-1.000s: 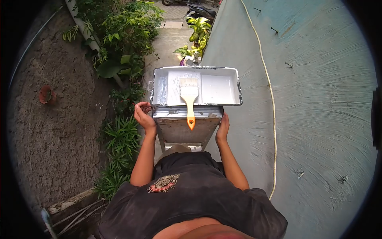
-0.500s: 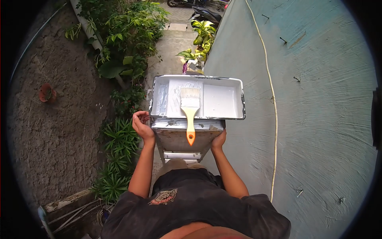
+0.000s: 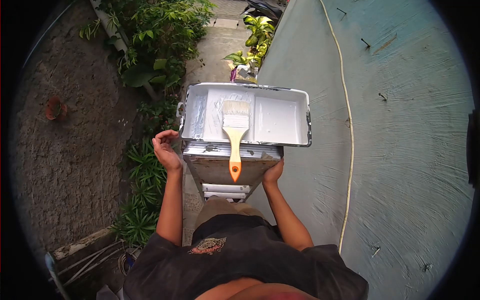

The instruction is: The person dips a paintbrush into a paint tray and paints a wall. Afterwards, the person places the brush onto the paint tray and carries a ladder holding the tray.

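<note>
A white paint tray (image 3: 282,143) with dark smudges on its rim rests on top of an aluminium stepladder (image 3: 225,170). White paint coats its inside. Across the tray lies a flat paintbrush (image 3: 235,132), bristles inward, its orange-tipped handle sticking out over the near edge. My left hand (image 3: 167,152) is beside the left end of the tray, fingers loosely curved, holding nothing and apart from the ladder. Against the ladder's right side, just under the tray, my right hand (image 3: 273,171) is wrapped, its fingers partly hidden.
A blue-green wall (image 3: 410,150) with protruding nails and a hanging pale cable (image 3: 348,125) runs close on the right. Plants (image 3: 145,170) and a rough dark wall (image 3: 75,165) stand on the left. Ahead, a paved path (image 3: 220,55) leads past leafy plants toward a parked motorbike (image 3: 265,9).
My left hand has moved left, away from the ladder's side. The tray, brush and ladder top appear slightly nearer and higher in view. My right hand stays at the ladder's right side.
</note>
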`<state>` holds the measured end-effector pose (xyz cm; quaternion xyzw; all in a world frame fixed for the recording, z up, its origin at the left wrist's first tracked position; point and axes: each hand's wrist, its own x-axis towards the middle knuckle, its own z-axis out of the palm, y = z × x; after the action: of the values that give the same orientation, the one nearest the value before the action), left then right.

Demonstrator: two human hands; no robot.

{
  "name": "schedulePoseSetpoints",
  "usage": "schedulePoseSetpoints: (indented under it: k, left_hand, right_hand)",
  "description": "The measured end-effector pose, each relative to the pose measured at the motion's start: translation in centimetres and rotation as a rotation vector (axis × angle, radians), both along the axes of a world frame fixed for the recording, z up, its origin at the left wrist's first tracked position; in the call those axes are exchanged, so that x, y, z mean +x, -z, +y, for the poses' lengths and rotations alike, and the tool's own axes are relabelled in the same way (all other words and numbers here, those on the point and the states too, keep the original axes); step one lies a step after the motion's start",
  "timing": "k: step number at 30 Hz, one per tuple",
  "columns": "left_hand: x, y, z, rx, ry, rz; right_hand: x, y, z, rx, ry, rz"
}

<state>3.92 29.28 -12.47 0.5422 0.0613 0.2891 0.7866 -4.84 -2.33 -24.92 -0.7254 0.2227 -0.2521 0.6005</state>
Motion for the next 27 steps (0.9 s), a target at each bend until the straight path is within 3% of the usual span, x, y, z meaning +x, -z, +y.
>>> schedulePoseSetpoints:
  k: [6,8,13,14,16,19,22,23,27]
  left_hand:
    - [5.1,5.7,4.1,-0.088,-0.023,0.115]
    - [7.5,7.6,4.7,-0.122,0.044,0.132]
    - [13.6,11.9,4.1,0.074,0.292,0.272]
    - [15.1,14.7,4.2,-0.010,0.350,0.282]
    - [20.5,25.0,4.7,-0.077,0.465,0.272]
    - [23.4,31.3,3.6,-0.064,0.560,0.284]
    - [21.6,24.3,2.3,-0.176,0.646,0.493]
    - [23.7,27.6,1.6,-0.151,0.604,0.201]
    - [25.3,25.4,0.6,0.009,0.548,0.115]
  right_hand:
    - [-0.2,0.4,-0.1,-0.156,0.036,0.031]
    - [-0.3,0.2,-0.2,-0.154,0.022,0.040]
    - [-0.6,1.3,-0.6,-0.111,0.028,0.017]
    - [-0.5,0.8,-0.6,-0.121,0.024,-0.009]
    - [-0.5,0.2,-0.5,-0.135,0.015,-0.031]
    - [-0.3,-0.8,-0.1,0.134,0.025,-0.165]
    - [-0.6,-1.9,0.1,0.196,-0.013,-0.103]
    - [-0.5,-1.6,0.0,0.209,0.005,-0.109]
    - [-0.4,-2.4,0.4,0.268,0.010,-0.136]
